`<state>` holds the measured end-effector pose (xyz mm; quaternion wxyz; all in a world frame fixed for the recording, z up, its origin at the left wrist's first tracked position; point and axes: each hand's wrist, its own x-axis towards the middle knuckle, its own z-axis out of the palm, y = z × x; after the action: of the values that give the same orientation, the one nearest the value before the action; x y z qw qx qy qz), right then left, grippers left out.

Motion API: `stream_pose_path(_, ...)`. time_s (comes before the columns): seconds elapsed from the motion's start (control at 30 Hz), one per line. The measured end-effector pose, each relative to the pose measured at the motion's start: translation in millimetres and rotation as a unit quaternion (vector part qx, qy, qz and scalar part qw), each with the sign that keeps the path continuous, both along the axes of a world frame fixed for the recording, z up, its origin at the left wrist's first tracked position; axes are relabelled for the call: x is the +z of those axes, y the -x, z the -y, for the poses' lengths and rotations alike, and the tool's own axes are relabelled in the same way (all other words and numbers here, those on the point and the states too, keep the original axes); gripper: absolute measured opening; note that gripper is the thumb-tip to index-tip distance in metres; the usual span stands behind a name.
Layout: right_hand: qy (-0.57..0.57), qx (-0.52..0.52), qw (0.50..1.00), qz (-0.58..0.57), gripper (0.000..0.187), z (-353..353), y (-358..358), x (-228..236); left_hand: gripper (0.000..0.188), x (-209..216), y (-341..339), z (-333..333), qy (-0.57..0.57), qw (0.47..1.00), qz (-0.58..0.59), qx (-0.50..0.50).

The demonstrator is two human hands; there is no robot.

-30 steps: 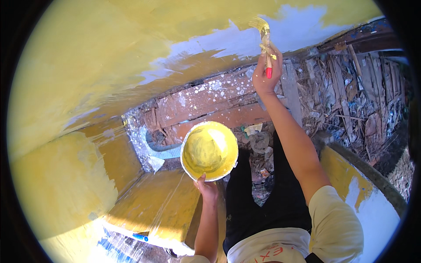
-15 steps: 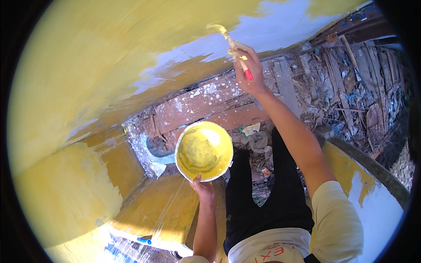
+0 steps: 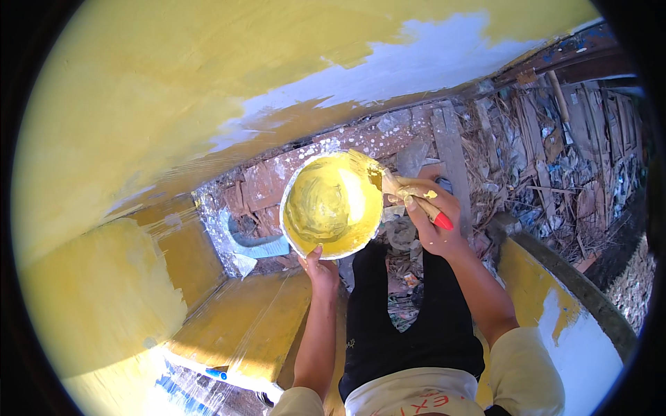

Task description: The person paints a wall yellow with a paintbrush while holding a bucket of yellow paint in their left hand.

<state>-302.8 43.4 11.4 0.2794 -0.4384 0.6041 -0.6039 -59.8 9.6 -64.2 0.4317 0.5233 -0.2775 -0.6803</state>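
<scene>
My left hand holds a round bowl of yellow paint from below, its inside smeared yellow. My right hand grips a paintbrush with a red handle end and paint-caked ferrule. The bristles rest on the bowl's upper right rim. Ahead is a wall painted mostly yellow, with a bare pale blue-white patch at the upper right. My dark trousers show below the hands.
A yellow ledge or step runs under the wall at lower left. Broken bricks and rubble lie at the wall's foot. Wooden planks and debris are heaped on the right. A curved yellow and white edge sits at lower right.
My right hand has come down from the wall's bare patch with the brush, and the bristles now touch the bowl's rim. The bowl has shifted slightly up and right.
</scene>
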Motion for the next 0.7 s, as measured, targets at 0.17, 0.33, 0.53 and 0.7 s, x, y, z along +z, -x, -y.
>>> stream_pose_path(0.17,-0.002,0.045,0.990,-0.130,0.020,-1.6,11.1,9.7,0.062,9.6,41.7,16.0,0.010,0.999,-0.051,-0.010)
stream_pose_path(0.33,-0.019,0.056,0.966,-0.252,0.020,18.0,26.6,-11.9,0.061,10.2,61.9,18.8,0.039,0.998,-0.043,-0.038)
stream_pose_path(0.53,-0.072,0.071,0.975,-0.198,0.019,13.6,37.6,-17.2,0.060,6.9,77.0,25.4,0.038,0.998,-0.049,-0.029)
stream_pose_path(0.7,-0.106,0.015,0.994,-0.033,0.019,1.0,50.4,-29.5,0.060,7.7,87.5,31.6,0.065,0.996,-0.028,-0.053)
